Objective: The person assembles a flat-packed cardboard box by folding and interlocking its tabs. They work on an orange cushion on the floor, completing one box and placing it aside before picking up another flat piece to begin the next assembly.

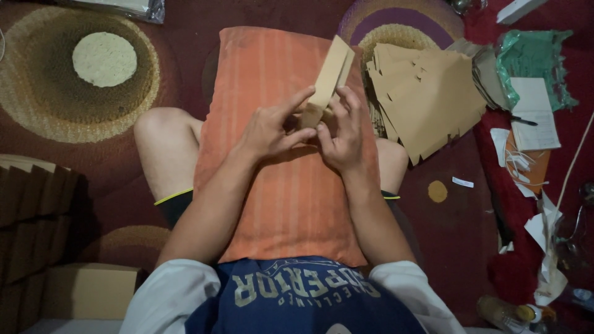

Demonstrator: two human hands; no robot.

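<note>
Over an orange striped pillow (278,204) lying across the person's lap, the left hand (267,128) and the right hand (344,131) together pinch the lower end of a half-folded brown cardboard box blank (328,80), which slants up and away from the fingers; nothing shows inside it. A loose heap of flat cardboard blanks (427,99) lies just right of the pillow on the dark red patterned rug (80,93), with a green plastic bag (532,59) and paper sheets (532,114) further right. Folded brown boxes (31,204) stand stacked at the left edge, well apart from the hands.
</note>
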